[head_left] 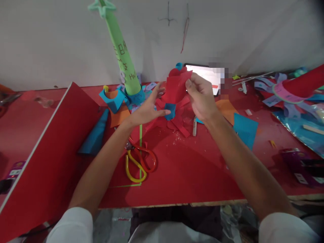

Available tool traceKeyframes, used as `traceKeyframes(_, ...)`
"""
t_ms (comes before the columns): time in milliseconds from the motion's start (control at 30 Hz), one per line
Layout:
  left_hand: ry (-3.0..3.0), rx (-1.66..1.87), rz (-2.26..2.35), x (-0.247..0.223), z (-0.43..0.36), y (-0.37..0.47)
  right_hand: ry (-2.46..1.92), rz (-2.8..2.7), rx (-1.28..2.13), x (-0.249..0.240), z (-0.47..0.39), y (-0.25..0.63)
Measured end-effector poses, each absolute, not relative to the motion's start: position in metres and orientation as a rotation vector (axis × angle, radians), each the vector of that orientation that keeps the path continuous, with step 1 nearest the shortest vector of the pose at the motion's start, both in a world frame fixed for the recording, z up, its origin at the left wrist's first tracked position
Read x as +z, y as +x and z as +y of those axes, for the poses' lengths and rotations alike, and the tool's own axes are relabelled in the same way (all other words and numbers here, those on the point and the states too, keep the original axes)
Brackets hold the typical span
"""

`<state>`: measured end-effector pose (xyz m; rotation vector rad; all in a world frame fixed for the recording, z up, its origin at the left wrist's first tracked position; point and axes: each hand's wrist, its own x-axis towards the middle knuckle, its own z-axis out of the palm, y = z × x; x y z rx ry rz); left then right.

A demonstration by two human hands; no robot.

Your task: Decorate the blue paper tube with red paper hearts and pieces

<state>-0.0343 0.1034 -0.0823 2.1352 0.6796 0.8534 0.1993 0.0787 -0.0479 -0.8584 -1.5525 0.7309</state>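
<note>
A piece of red paper (174, 89) is pinched between the thumb and fingers of my right hand (202, 94), held above the table. To its left, my left hand (149, 109) has its fingers apart, close to the paper's left edge; I cannot tell whether a fingertip touches it. Below both hands lies a heap of red paper strips (181, 126) with a small blue paper piece (170, 111) among them. Scissors (140, 160) with one yellow and one red handle rest nearer to me, below my left hand.
A green paper tube (124, 57) with writing stands at the back left. A red board (48, 145) leans at the left beside a blue paper cone (96, 135). A lit tablet (202, 76) leans on the wall. Blue paper (245, 130) and a red tube (306, 81) lie right.
</note>
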Motion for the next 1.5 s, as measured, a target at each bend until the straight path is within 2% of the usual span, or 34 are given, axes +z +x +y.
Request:
traceKeyframes(167,2.068,0.933,0.672,-0.072,0.095,-0.024,-0.879,-1.527,0.747,-0.060,0.074,0.194)
traceKeyframes(467,2.134,0.991,0.937,-0.090,0.088,-0.003,-0.953,-1.395,0.849,-0.093,0.070,0.189)
traceKeyframes(800,2.119,0.846,1.004,-0.107,0.084,0.002,-1.004,-1.595,0.814,-0.100,0.063,0.181)
traceKeyframes(1100,2.117,0.757,0.828,-0.114,0.089,-0.005,-1.128,-1.656,0.886,-0.116,0.062,0.181)
traceKeyframes(1500,2.083,0.822,0.969,-0.119,0.089,-0.007,-1.055,-1.693,0.885,-0.116,0.061,0.183)
